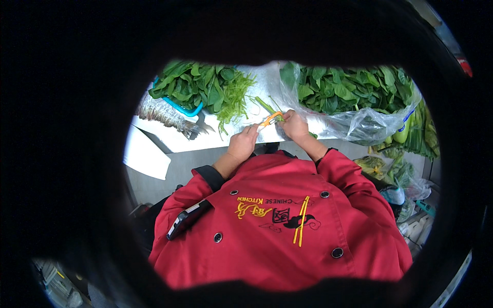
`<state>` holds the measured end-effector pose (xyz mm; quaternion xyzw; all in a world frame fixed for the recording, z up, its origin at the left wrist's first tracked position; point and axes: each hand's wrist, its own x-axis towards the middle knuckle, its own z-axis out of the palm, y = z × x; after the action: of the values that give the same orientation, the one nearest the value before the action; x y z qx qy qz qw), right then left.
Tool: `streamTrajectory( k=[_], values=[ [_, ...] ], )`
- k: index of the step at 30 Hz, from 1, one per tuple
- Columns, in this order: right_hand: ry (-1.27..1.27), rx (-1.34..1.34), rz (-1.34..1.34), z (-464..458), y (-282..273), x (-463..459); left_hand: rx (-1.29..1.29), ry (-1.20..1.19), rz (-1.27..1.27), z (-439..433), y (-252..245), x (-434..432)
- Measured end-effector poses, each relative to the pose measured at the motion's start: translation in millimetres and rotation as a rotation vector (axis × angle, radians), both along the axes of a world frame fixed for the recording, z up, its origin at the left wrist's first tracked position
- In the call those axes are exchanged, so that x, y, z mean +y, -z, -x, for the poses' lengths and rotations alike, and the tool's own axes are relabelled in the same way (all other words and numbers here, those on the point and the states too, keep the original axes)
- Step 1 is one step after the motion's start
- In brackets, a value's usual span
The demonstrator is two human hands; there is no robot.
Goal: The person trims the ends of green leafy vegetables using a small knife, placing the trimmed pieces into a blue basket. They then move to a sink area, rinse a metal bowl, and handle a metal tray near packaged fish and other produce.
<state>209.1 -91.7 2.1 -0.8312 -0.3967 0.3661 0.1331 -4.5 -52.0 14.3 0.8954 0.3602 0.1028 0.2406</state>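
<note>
My left hand (243,143) is closed around the near end of an orange-framed vegetable peeler (272,118). Against the peeler's far end, my right hand (294,125) pinches a short piece of green stalk (281,119), mostly hidden by the fingers. Another green stalk (263,104) lies just beyond the peeler on the shiny metal table (265,79). Left of it, thin green shreds (235,96) are heaped beside a blue plastic basket (185,111) of leafy greens (192,82). A small green scrap (313,135) sits by my right wrist.
A whole scaly fish (165,111) lies at the left, its tail towards me. At the right a clear plastic bag (360,125) holds leafy greens (346,90), with long green stalks (414,133) beside it. A white board or sheet (144,154) juts out at the left edge.
</note>
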Motion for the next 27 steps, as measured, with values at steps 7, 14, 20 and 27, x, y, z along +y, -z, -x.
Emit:
streamTrajectory(
  k=[7, 14, 20, 27],
  values=[
    [-0.015, -0.061, -0.005, -0.9, -6.1, -0.9, 0.243, -0.306, -0.2, 14.1, 27.6, 48.8],
    [0.056, 0.088, 0.032, -4.1, 3.9, 2.1, -0.024, -0.041, -0.05, 5.3, 12.6, 8.1],
    [0.077, 0.169, 0.034, -4.9, 12.9, -1.4, 0.142, -0.124, -0.139, 9.5, 35.5, 25.5],
    [0.237, 0.333, 0.007, -6.0, 15.8, -2.8, 0.077, -0.198, -0.123, 7.0, 34.5, 37.1]
  ],
)
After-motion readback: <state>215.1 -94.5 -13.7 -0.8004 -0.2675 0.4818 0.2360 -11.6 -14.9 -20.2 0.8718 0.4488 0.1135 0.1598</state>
